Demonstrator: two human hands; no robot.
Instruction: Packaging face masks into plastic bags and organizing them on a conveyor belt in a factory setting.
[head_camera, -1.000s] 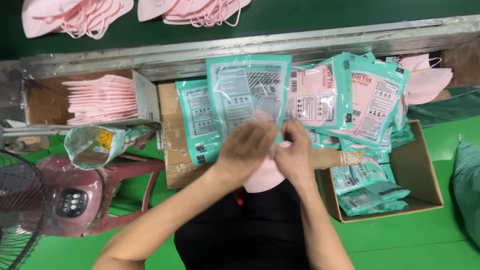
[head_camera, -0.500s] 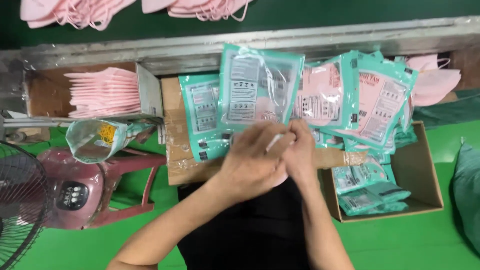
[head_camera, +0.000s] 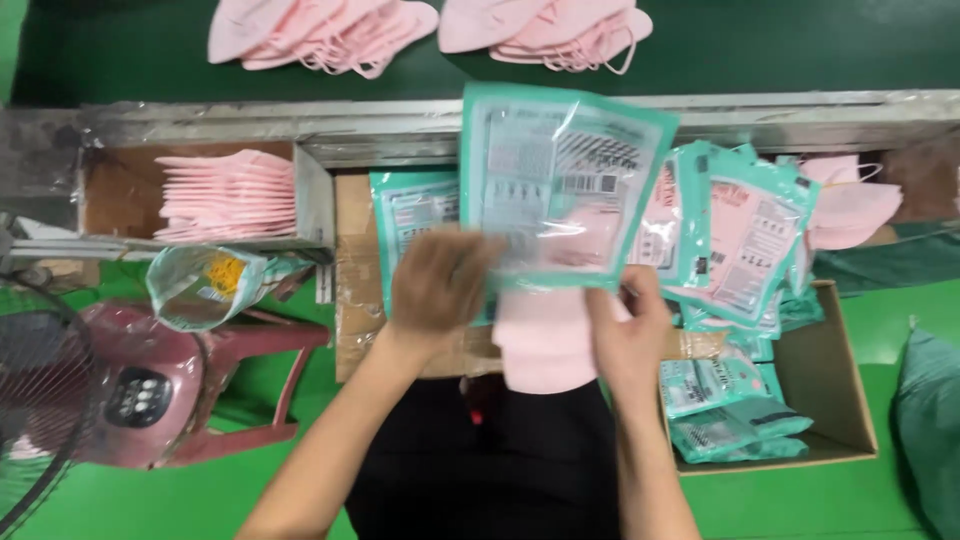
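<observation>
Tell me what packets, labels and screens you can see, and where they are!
Teal-edged clear pouch: held up by left hand and right hand, pink mask half inside.
Filled teal pouches: leaning pile, right.
Teal packets: in cardboard box, lower right.
Crumpled bag: left, yellow patch.
Fan panel: small, dark, on pink fan.

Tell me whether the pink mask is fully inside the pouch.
Partly in. The pink mask sticks out below the teal pouch, held by the left hand and right hand.
</observation>
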